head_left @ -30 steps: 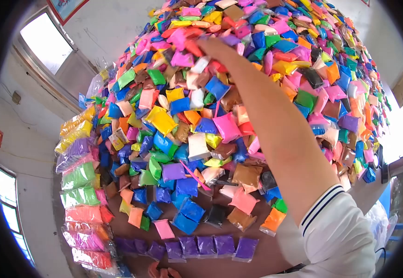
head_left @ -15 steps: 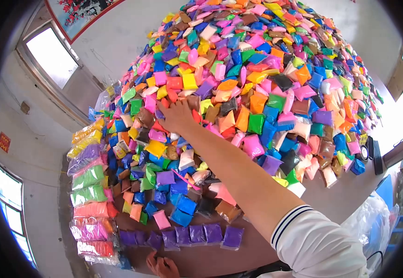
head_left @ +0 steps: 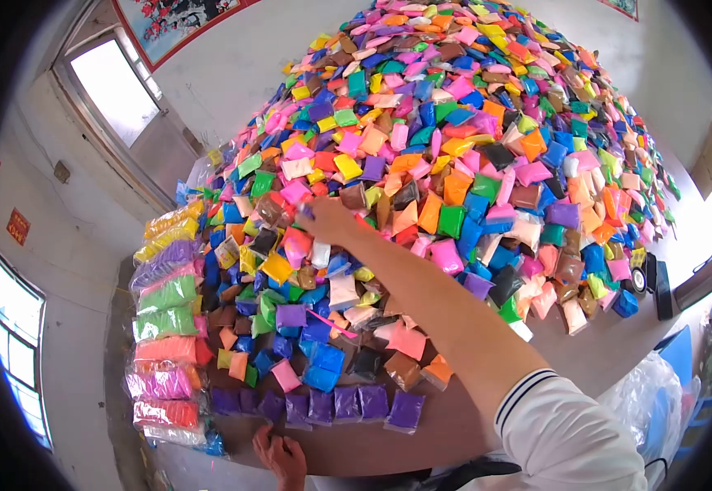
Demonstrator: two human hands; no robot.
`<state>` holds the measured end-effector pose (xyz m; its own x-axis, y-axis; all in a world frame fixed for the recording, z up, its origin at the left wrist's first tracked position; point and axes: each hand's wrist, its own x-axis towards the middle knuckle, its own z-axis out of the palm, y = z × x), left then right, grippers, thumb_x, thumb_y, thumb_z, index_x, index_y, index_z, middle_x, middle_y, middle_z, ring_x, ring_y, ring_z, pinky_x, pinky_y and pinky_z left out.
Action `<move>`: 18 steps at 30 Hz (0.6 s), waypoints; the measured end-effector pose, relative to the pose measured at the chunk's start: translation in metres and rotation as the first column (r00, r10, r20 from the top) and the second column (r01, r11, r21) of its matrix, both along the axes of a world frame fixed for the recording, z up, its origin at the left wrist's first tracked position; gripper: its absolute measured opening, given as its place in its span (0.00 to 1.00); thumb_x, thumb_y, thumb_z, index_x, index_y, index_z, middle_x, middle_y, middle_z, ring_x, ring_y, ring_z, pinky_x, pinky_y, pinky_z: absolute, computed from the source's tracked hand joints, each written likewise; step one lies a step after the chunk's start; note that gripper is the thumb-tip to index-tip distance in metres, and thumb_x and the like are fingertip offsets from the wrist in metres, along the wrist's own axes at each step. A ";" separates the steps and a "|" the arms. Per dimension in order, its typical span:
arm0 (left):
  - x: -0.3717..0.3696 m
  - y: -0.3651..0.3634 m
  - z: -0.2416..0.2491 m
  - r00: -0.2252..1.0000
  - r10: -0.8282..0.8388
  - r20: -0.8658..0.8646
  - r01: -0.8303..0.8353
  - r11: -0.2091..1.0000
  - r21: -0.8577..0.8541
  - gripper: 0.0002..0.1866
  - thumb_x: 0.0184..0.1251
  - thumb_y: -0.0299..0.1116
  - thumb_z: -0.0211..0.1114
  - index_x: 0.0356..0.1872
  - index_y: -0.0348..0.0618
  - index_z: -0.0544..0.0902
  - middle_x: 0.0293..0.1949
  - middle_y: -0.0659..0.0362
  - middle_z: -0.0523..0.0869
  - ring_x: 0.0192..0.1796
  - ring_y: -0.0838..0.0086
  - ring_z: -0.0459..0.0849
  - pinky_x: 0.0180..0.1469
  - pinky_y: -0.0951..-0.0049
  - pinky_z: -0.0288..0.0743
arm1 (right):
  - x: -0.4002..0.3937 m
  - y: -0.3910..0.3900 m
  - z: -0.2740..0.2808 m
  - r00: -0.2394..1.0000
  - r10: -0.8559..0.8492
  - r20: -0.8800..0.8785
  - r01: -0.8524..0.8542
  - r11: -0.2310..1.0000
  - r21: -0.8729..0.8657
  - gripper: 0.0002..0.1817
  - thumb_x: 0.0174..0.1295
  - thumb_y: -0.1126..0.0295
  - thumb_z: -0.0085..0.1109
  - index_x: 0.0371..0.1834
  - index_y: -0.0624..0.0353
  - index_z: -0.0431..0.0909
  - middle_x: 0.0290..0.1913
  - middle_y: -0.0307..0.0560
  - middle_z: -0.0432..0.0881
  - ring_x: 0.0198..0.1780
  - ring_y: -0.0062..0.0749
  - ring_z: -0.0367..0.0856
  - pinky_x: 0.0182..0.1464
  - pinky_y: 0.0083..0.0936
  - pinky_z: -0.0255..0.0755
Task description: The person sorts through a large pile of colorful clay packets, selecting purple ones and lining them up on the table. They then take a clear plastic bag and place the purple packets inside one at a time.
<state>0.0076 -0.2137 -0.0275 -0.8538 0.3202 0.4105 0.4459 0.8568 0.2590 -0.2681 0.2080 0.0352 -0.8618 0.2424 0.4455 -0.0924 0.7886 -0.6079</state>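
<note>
My right hand (head_left: 328, 221) reaches into the left side of a large heap of small colourful packets (head_left: 450, 211). Its fingers are closed at a small purple packet, of which only a bit shows at the fingertips. A red and pink packet (head_left: 296, 244) lies just below that hand. Near the table's front edge, my left hand (head_left: 281, 457) rests with loosely bent, parted fingers and nothing in them. Just beyond it, a row of purple packets (head_left: 321, 407) lies side by side on the brown table (head_left: 348, 450).
Larger clear bags of sorted packets (head_left: 166, 321) are stacked in a column along the left edge. At the right stand a dark cylinder (head_left: 700, 280) and a clear plastic bag (head_left: 646, 393). The heap rises high toward the back wall.
My right hand has drawn slightly toward me and to the right, its fingers gathering from spread to closed. The camera view has shifted a little. My left hand stays near the purple row.
</note>
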 end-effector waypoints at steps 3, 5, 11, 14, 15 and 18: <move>-0.002 -0.002 -0.002 1.000 -0.001 0.010 0.001 1.000 0.006 0.09 0.55 0.25 0.58 0.20 0.33 0.69 0.50 0.41 0.76 0.52 0.43 0.74 0.54 0.46 0.66 | -0.028 0.034 -0.007 0.994 -0.098 -0.046 0.062 0.866 -0.497 0.19 0.64 0.55 0.58 0.47 0.61 0.81 0.29 0.51 0.84 0.32 0.39 0.85 0.34 0.36 0.78; -0.003 -0.005 -0.007 1.000 -0.003 0.010 0.002 1.000 0.030 0.10 0.56 0.27 0.58 0.20 0.36 0.68 0.50 0.42 0.76 0.53 0.43 0.73 0.55 0.44 0.66 | -0.046 0.057 -0.011 0.979 -0.194 -0.060 0.076 0.627 -0.775 0.23 0.61 0.54 0.57 0.43 0.67 0.80 0.40 0.64 0.85 0.45 0.57 0.85 0.46 0.48 0.75; -0.003 0.010 0.018 0.998 0.013 0.055 -0.014 1.000 0.013 0.11 0.64 0.30 0.59 0.23 0.34 0.74 0.53 0.38 0.81 0.54 0.41 0.76 0.57 0.43 0.67 | -0.049 0.125 0.047 0.840 -0.391 -0.376 0.311 0.915 -0.258 0.18 0.61 0.63 0.62 0.51 0.60 0.79 0.41 0.57 0.85 0.44 0.48 0.86 0.46 0.40 0.78; -0.004 0.006 0.013 0.999 -0.005 0.051 0.005 1.000 0.009 0.11 0.63 0.30 0.59 0.24 0.34 0.74 0.53 0.38 0.80 0.54 0.42 0.75 0.57 0.43 0.67 | -0.065 0.128 0.061 0.902 -0.116 -0.416 0.183 0.975 0.123 0.16 0.59 0.69 0.58 0.52 0.53 0.79 0.47 0.57 0.84 0.50 0.52 0.83 0.50 0.45 0.76; -0.004 0.006 0.014 0.998 -0.005 0.068 0.004 1.000 0.010 0.10 0.63 0.30 0.59 0.24 0.34 0.74 0.53 0.38 0.80 0.54 0.42 0.75 0.57 0.43 0.67 | -0.073 0.122 0.060 0.959 -0.026 -0.282 0.086 0.976 0.201 0.17 0.59 0.70 0.57 0.52 0.51 0.80 0.48 0.55 0.84 0.51 0.51 0.82 0.51 0.44 0.75; -0.007 0.009 0.019 0.995 -0.013 0.098 0.012 1.000 0.015 0.10 0.63 0.30 0.60 0.25 0.35 0.75 0.53 0.39 0.80 0.54 0.42 0.75 0.58 0.43 0.67 | -0.089 0.099 0.012 0.985 -0.020 -0.173 0.087 0.915 0.394 0.18 0.59 0.71 0.56 0.53 0.45 0.81 0.51 0.49 0.83 0.57 0.48 0.79 0.56 0.44 0.73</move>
<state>0.0003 -0.2048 -0.0086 -0.8863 0.3259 0.3292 0.4283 0.8472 0.3143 -0.3566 0.3070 0.0474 -0.7605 0.0593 0.6466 -0.1137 0.9683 -0.2225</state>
